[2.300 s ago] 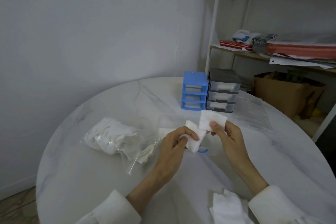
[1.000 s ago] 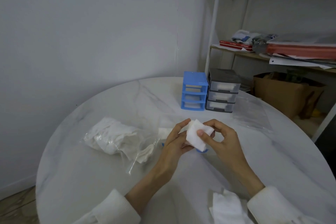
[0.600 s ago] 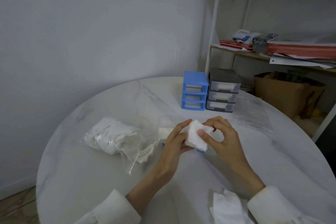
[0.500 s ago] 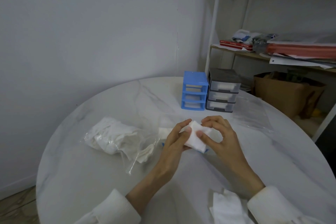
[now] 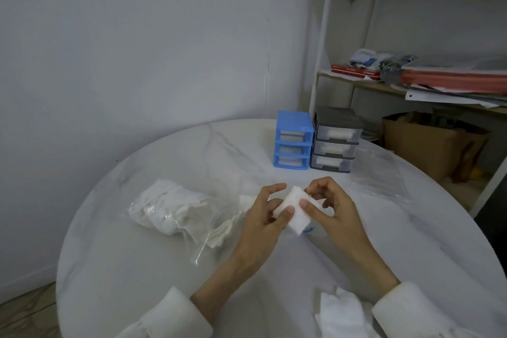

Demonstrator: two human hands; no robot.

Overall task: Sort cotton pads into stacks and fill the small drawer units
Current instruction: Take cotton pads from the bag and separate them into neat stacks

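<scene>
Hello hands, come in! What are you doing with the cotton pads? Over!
Left hand and right hand both pinching small stack of cotton pads above table. Drawer units shut. Nothing blocking.

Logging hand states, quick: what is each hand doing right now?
Left hand: pinching the small stack of white square cotton pads.
Right hand: pinching the same stack from the other side.

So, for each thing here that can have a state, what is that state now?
Blue drawer unit: upright, drawers closed.
Grey drawer unit: upright, drawers closed, pads inside.
Bag of cotton pads: lying on table, mouth open.
Stack of pads: pinched between both hands.
Left hand: gripping stack.
Right hand: gripping stack.
Empty plastic bag: lying flat.
</scene>
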